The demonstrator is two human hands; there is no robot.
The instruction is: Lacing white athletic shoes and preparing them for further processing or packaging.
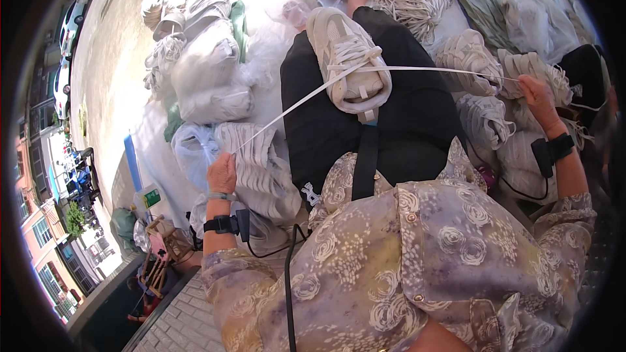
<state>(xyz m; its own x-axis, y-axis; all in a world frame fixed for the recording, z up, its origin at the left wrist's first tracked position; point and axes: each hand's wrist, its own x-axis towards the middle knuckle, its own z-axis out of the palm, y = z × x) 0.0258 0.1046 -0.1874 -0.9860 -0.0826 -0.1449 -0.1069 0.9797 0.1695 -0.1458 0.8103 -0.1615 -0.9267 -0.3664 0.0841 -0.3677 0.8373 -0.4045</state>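
Observation:
A pale sneaker lies on my lap, on the black trousers, its toe pointing away from me and its heel opening towards me. White lace criss-crosses its tongue. Out to both sides stretches a taut white shoelace, its two ends running from the upper part of the shoe. My left hand is closed on the left end, low and to the left. The right end is pinched in my right hand, held far out to the right. Both hands are well apart from the shoe itself.
Stacked pale shoe uppers and filled plastic bags lie to my left. More pale shoes are piled at my right. Beyond my knees lies a heap of white laces. Black cables run from both wrist straps.

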